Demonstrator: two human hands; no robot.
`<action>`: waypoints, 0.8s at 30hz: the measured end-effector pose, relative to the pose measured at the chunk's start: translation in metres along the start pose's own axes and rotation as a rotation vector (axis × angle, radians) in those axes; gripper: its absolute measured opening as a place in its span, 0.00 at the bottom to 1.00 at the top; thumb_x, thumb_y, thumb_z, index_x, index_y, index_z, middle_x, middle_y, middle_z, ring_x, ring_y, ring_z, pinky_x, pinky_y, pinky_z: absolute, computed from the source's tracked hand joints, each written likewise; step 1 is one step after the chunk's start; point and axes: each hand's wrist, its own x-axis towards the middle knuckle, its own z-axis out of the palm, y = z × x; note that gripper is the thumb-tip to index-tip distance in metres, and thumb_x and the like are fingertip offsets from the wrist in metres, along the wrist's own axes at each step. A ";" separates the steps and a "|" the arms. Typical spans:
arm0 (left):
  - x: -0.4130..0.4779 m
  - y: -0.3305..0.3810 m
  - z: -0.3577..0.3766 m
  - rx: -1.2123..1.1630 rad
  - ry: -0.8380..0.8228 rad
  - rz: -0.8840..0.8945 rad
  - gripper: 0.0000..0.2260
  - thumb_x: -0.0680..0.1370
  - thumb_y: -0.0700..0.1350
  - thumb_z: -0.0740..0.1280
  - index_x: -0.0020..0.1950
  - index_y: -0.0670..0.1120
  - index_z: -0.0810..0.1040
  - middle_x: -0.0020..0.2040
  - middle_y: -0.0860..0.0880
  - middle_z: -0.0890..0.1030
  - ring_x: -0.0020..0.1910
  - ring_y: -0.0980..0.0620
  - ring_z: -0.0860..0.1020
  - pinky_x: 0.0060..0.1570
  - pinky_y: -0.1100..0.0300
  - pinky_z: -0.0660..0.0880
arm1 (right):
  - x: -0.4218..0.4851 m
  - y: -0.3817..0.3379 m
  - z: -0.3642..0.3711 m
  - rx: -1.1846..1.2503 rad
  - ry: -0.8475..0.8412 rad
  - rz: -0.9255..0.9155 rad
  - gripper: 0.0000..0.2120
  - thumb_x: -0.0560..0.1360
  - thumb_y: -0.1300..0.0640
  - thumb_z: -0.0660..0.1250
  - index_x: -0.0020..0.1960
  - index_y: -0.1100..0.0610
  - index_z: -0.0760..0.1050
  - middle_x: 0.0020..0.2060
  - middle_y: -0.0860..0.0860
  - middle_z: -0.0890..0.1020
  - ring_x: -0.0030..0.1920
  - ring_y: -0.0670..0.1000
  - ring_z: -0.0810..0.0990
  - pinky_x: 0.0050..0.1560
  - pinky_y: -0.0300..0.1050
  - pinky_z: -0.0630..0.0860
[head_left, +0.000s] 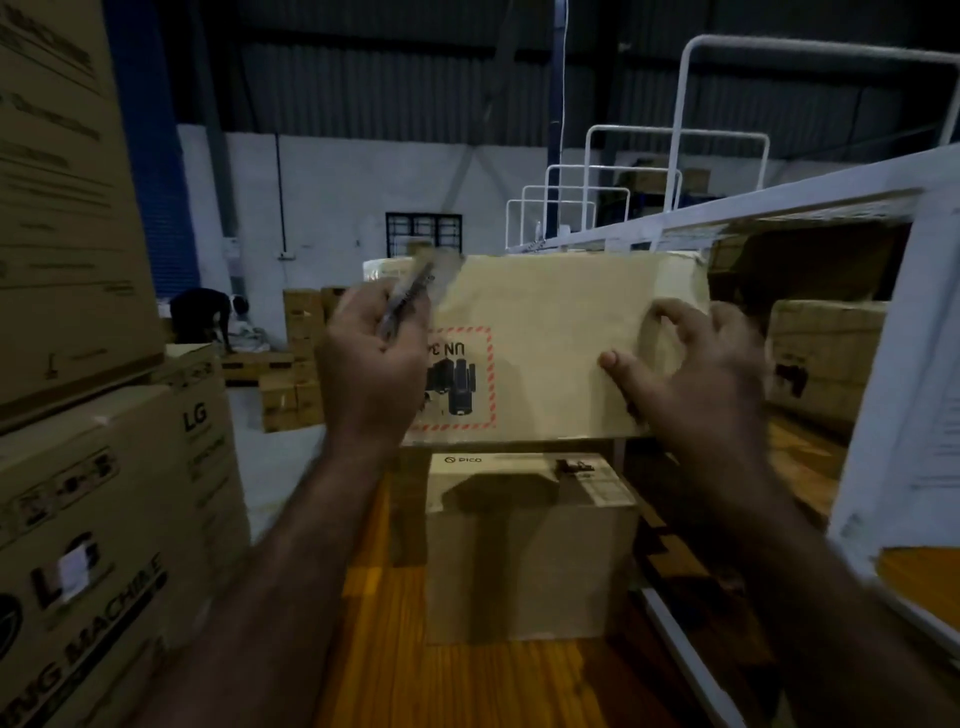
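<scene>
A brown cardboard box (561, 332) with a red-hatched battery label (467, 384) stands in front of me at chest height. My left hand (374, 364) is in front of its left side, fingers curled round a dark pen (410, 296). My right hand (696, 374) is at the box's right end, fingers spread and bent over its front face and edge; how firmly it holds is blurred. Below the box sits a smaller box marked PICO (530, 545) on a wooden deck (374, 623).
Large LG washing-machine cartons (104, 493) are stacked at the left. A white metal frame (883, 364) rises at the right with more boxes (826, 353) behind it. Far back, a person (208, 317) bends over near low stacks of cartons (296, 364).
</scene>
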 end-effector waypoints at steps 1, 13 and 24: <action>-0.003 -0.014 0.006 0.038 -0.029 0.006 0.04 0.81 0.48 0.64 0.52 0.50 0.77 0.49 0.44 0.80 0.43 0.49 0.82 0.34 0.54 0.82 | -0.003 0.008 0.012 -0.016 -0.033 0.016 0.30 0.70 0.41 0.73 0.69 0.44 0.67 0.68 0.54 0.67 0.64 0.57 0.70 0.56 0.57 0.78; -0.059 -0.093 0.032 0.299 -0.199 -0.177 0.12 0.80 0.44 0.65 0.63 0.43 0.78 0.59 0.47 0.78 0.54 0.52 0.76 0.47 0.55 0.78 | -0.068 0.050 0.084 -0.125 -0.297 0.111 0.35 0.72 0.41 0.70 0.73 0.46 0.60 0.74 0.55 0.57 0.67 0.56 0.72 0.56 0.53 0.80; -0.074 -0.065 0.005 0.029 -0.522 -0.264 0.10 0.81 0.47 0.64 0.59 0.47 0.80 0.53 0.49 0.81 0.55 0.50 0.78 0.50 0.52 0.78 | -0.062 -0.021 0.059 0.682 -0.556 0.073 0.22 0.76 0.49 0.70 0.69 0.47 0.71 0.56 0.43 0.78 0.53 0.42 0.79 0.48 0.39 0.80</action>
